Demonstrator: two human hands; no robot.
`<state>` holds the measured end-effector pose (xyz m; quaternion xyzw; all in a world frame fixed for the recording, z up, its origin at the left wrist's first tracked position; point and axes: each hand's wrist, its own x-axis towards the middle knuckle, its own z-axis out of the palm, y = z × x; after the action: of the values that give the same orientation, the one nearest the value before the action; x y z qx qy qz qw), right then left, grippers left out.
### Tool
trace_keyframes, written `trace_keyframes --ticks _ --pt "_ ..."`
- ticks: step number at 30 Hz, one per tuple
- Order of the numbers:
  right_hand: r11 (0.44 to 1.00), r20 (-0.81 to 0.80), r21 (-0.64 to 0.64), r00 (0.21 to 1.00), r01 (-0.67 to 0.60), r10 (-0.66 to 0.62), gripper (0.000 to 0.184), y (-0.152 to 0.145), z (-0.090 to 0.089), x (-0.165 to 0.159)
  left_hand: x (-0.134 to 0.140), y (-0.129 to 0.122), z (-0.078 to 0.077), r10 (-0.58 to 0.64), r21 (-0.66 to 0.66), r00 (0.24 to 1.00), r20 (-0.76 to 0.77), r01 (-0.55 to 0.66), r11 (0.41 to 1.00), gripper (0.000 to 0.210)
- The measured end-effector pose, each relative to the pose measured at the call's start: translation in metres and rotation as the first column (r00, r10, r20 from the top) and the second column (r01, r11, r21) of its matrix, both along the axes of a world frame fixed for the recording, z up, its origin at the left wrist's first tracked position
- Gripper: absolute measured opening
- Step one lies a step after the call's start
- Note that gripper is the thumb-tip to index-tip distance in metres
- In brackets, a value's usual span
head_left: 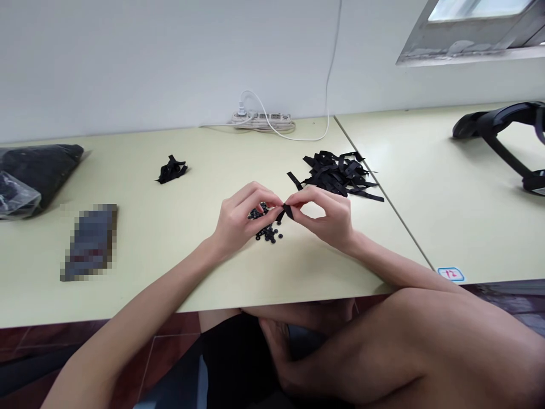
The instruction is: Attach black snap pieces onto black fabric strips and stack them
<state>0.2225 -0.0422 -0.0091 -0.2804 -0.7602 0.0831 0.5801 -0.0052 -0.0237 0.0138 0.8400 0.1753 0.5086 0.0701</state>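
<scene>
Between my hands, over the table, is a short black fabric strap (pixel 288 211), bent in the middle. My left hand (pixel 242 213) pinches one side of it with thumb and forefinger. The other side is pinched by my right hand (pixel 326 213) in the same way. Whether a small part sits at the pinch is hidden by the fingertips. Partly behind my left hand lies a pile of small round black pieces with holes (pixel 269 233). Just beyond my right hand is a heap of loose black straps (pixel 336 173), some with a small hole near the end.
A small bunch of black straps (pixel 171 169) lies to the left. Further left are a black plastic bag (pixel 38 170) and a blurred-out flat item (pixel 91 241). A power strip (pixel 264 121) with a white cable stands by the wall. A black headset-like frame (pixel 498 136) lies at right.
</scene>
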Motion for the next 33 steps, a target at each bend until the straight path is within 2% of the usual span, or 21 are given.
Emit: trace_keyframes --ticks 2,4,6,10,13,17,23,26,29,33 --pt "1.000 0.020 -0.013 1.000 -0.004 0.004 0.011 -0.001 0.001 0.002 -0.002 0.001 0.002 0.018 0.066 1.000 -0.017 -0.017 0.998 0.012" --pt "0.995 0.021 -0.099 1.000 -0.019 0.022 0.007 -0.002 0.000 0.004 -0.003 0.002 0.003 0.040 0.068 0.998 -0.039 -0.037 0.997 0.008" --pt "0.973 -0.014 -0.226 0.999 -0.040 0.038 0.003 -0.002 -0.001 0.005 -0.004 0.002 0.004 0.042 0.000 0.998 -0.054 -0.042 0.999 0.005" --pt "0.872 -0.127 -0.478 0.990 -0.109 0.054 0.026 0.003 -0.003 0.006 -0.004 0.002 0.006 0.061 -0.219 0.998 0.024 -0.055 0.974 0.003" --pt "0.793 -0.107 -0.572 0.978 -0.210 0.181 0.027 0.011 -0.004 0.007 -0.005 0.005 0.008 0.118 -0.334 0.985 0.127 -0.069 0.940 0.006" --pt "0.764 0.027 -0.601 0.948 -0.237 0.316 0.021 0.014 -0.006 0.007 -0.007 0.009 0.008 0.184 -0.405 0.964 0.193 -0.093 0.910 0.006" --pt "0.747 0.161 -0.619 0.892 -0.242 0.423 0.022 0.010 -0.002 0.009 -0.007 0.010 0.008 0.206 -0.417 0.964 0.170 -0.119 0.901 0.009" --pt "0.732 0.141 -0.633 0.892 -0.253 0.430 0.022 0.009 0.000 0.008 -0.007 0.010 0.009 0.226 -0.422 0.962 0.156 -0.142 0.895 0.013" --pt "0.722 0.046 -0.635 0.920 -0.274 0.390 0.025 0.007 0.001 0.005 -0.008 0.010 0.010 0.212 -0.417 0.964 0.163 -0.128 0.900 0.014" --pt "0.734 0.008 -0.618 0.931 -0.282 0.365 0.023 0.006 -0.003 0.000 -0.007 0.010 0.009 0.193 -0.409 0.970 0.151 -0.117 0.905 0.012"
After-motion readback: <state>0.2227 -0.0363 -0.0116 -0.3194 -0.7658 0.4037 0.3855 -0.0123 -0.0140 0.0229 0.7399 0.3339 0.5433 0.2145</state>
